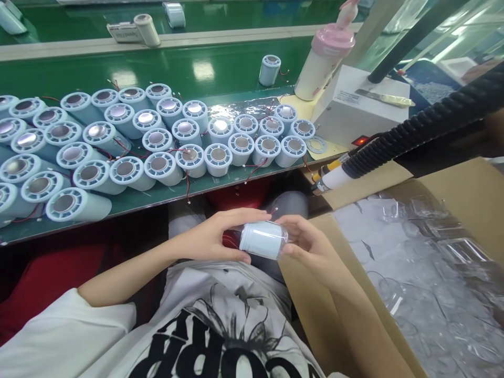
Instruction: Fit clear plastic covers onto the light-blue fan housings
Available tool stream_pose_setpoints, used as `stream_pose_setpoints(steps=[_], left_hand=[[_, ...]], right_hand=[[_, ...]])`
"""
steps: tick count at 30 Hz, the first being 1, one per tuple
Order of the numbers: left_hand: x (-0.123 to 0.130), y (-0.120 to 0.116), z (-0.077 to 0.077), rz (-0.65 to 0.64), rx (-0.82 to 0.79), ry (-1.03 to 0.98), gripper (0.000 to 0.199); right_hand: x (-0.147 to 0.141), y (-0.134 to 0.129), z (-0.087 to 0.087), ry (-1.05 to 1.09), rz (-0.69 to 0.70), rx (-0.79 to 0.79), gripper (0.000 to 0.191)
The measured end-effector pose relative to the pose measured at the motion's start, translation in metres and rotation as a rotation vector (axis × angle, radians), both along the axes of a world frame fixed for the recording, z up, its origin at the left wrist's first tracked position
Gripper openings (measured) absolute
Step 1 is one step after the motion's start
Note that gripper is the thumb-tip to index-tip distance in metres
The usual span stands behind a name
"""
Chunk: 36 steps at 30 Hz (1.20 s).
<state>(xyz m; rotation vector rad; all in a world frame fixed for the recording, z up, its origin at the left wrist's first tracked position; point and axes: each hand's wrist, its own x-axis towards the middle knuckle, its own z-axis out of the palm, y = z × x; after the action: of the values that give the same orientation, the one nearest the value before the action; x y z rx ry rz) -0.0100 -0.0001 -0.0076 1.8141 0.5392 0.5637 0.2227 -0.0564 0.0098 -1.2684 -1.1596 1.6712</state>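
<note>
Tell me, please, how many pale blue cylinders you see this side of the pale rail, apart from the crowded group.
2: the lone cylinder by the pink-topped bottle, and the held cylinder between left hand and right hand. More may be hidden.

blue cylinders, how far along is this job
Looks done: the rows of cylinders have metal discs showing in their ends. In hand: one blue cylinder between left hand and right hand, with a clear cover around its right-hand end. Possibly left: the many clear pieces in the box; whether every rowed cylinder has a cover, I can't tell.
</note>
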Motion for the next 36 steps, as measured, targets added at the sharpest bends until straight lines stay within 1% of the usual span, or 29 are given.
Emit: stream_pose_setpoints(steps=[7,10,14,17,20,23,25,28,32,34,36], left_hand=[[-0.001,0.001,0.001,-0.025,0.042,0.009,0.078],[-0.001,0.002,0.001,-0.036,0.054,0.014,0.077],[-0.001,0.002,0.001,-0.04,0.03,-0.016,0.077],[-0.001,0.002,0.001,-0.041,-0.054,-0.042,0.077],[0.002,0.003,0.001,-0.038,-0.219,-0.081,0.076],[0.008,0.007,-0.001,-0.03,-0.389,-0.122,0.076],[0.014,0.012,-0.005,-0.037,-0.459,-0.164,0.076],[0.029,0.025,-0.016,-0.072,-0.539,-0.234,0.074],[0.062,0.052,-0.031,-0.093,-0.645,-0.282,0.073],[0.082,0.067,-0.036,-0.086,-0.654,-0.254,0.075],[0.098,0.08,-0.038,-0.085,-0.64,-0.22,0.076]], right_hand=[[-0.004,0.002,-0.005,0.098,-0.02,-0.121,0.036],[-0.005,0.002,-0.008,0.11,-0.033,-0.18,0.04],[-0.009,0.002,-0.011,0.157,-0.003,-0.257,0.049],[-0.012,0.002,-0.012,0.186,-0.005,-0.308,0.053],[-0.014,0.003,-0.015,0.215,-0.014,-0.316,0.053],[-0.015,0.004,-0.02,0.245,-0.058,-0.309,0.049],[-0.013,0.005,-0.025,0.266,-0.103,-0.316,0.046],[-0.007,0.007,-0.032,0.315,-0.168,-0.325,0.041],[0.004,0.016,-0.049,0.408,-0.369,-0.314,0.036],[0.009,0.023,-0.06,0.433,-0.457,-0.282,0.036],[0.014,0.03,-0.07,0.45,-0.516,-0.246,0.036]])
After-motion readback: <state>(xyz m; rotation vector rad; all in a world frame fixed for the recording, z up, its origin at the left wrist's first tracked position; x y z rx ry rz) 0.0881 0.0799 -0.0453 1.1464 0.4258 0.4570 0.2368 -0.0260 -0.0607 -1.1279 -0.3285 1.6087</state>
